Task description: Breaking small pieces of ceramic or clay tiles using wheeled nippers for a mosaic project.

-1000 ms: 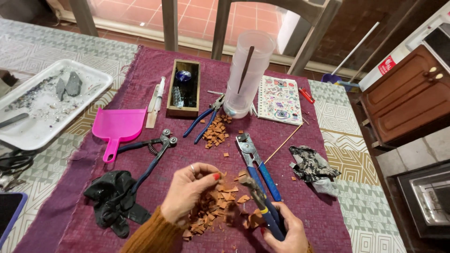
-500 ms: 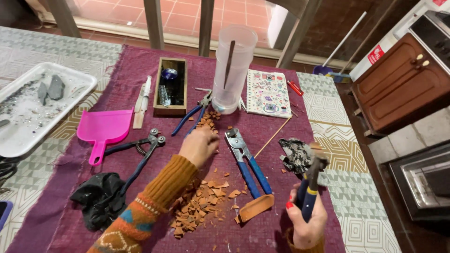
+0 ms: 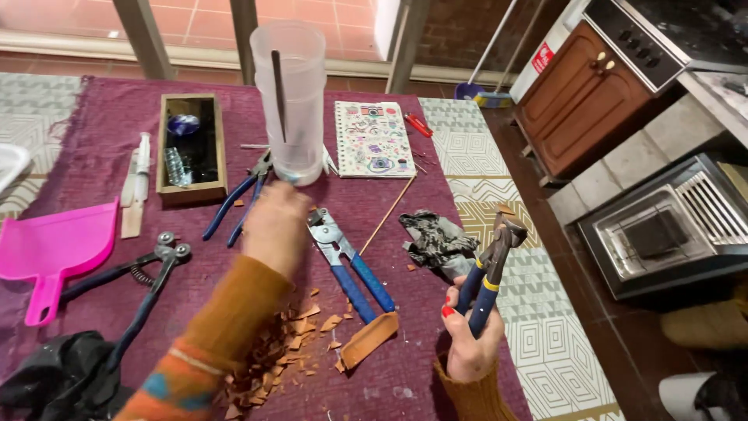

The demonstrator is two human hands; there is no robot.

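Observation:
My right hand [image 3: 470, 343] grips blue-handled nippers [image 3: 489, 265] upright over the right edge of the purple cloth [image 3: 93, 125], jaws up. My left hand [image 3: 276, 226] reaches forward, palm down, over the small scatter of terracotta chips near the clear plastic jar [image 3: 290, 101]; whether it holds a chip is hidden. A pile of terracotta tile chips [image 3: 276, 351] lies under my left sleeve. A larger terracotta piece [image 3: 370, 341] rests beside blue-handled pliers [image 3: 347, 261].
Wheeled cutter pliers [image 3: 136, 284], a pink dustpan [image 3: 54, 249], a wooden box [image 3: 189, 148], blue pliers [image 3: 238, 199], a spiral notebook [image 3: 372, 139], a patterned rag [image 3: 436, 242] and a black glove [image 3: 54, 378] lie on the cloth. A cabinet [image 3: 576, 93] and oven [image 3: 662, 226] stand right.
My left hand left the near chip pile and reached forward to the far scatter. My right hand lifted the nippers upright and moved right. The view swung right.

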